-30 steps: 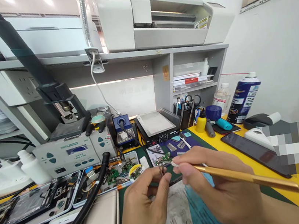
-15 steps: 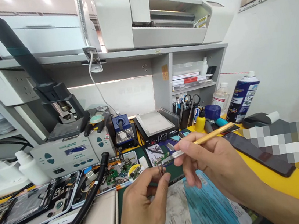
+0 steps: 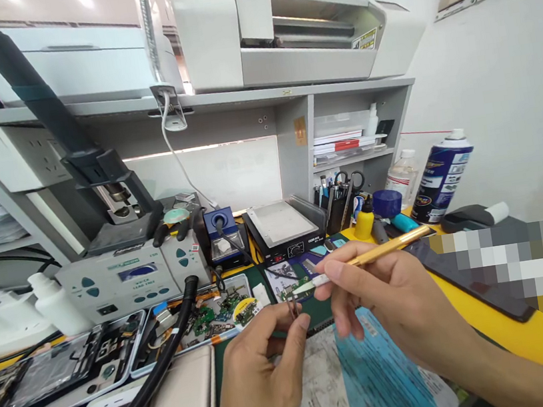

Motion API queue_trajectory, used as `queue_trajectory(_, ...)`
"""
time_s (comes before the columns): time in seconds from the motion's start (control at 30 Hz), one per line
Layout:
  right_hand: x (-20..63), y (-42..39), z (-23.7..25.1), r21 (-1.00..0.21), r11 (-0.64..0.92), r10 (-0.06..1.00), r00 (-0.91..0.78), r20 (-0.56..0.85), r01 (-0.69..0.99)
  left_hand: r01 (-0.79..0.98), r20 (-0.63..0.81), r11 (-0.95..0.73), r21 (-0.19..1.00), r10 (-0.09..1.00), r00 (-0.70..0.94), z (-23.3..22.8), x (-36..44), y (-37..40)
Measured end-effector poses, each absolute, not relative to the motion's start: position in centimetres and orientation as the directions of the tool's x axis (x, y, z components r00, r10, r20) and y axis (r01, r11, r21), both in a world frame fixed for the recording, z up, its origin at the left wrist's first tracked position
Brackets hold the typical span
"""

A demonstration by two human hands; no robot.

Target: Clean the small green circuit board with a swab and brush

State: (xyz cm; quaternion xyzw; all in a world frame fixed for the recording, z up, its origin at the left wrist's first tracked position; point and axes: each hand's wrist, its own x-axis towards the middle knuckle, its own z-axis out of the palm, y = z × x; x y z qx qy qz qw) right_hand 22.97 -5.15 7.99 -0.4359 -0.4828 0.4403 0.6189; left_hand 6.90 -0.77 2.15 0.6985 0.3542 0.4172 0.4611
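My left hand (image 3: 268,359) is closed, thumb and forefinger pinching a pair of small dark tweezers (image 3: 293,307). At the tips of the tweezers is a small green circuit board (image 3: 288,291). From the right, my right hand (image 3: 384,288) grips a craft knife (image 3: 383,246) with a gold handle and a silver collar, much like a pen. Its pale, pointed blade (image 3: 304,287) lies at the board's right side; whether it touches cannot be made out. Both hands are above a blue and white printed sheet (image 3: 386,369).
A tray of loose boards (image 3: 205,307) lies left of my hands, crossed by a black hose (image 3: 182,324). Behind stand a hot-air station (image 3: 135,276) and a heating plate (image 3: 281,222). A dark phone (image 3: 469,280) and a spray can (image 3: 442,176) are at the right.
The knife has shifted slightly left toward the board, and its blade now looks brighter. My left hand and the tweezers have barely moved.
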Motion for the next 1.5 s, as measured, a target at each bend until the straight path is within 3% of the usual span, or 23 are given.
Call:
queue_trajectory(1.0,23.2,-5.5,8.2,-0.951,0.307,0.935,0.196,0.296,-0.03,0.143,0.275,-0.352,0.925,0.88,0.388,2.1,6.9,-0.9)
queue_trajectory(1.1,24.2,-5.2,8.8,-0.92,0.363,0.882,0.264,0.39,0.145,0.184,0.283,-0.372,0.91,0.88,0.381,2.1,6.6,-0.8)
queue_trajectory(1.17,25.4,-4.7,9.2,-0.818,0.354,0.829,0.253,0.499,0.454,0.233,0.303,-0.41,0.882,0.872,0.385,2.6,6.1,-0.5)
queue_trajectory(1.23,26.7,-4.2,9.4,-0.527,0.347,0.818,0.025,0.575,0.776,0.307,0.337,-0.478,0.823,0.845,0.414,3.7,5.2,-0.2)
queue_trajectory(1.37,28.5,-4.4,8.6,-0.327,0.418,0.842,-0.226,0.49,0.847,0.458,0.328,-0.63,0.627,0.747,0.578,6.7,3.0,-0.6)
queue_trajectory(1.5,28.2,-6.6,6.9,-0.151,0.445,0.867,-0.383,0.317,0.883,0.557,0.147,-0.736,0.383,0.644,0.75,8.0,1.8,-2.7)
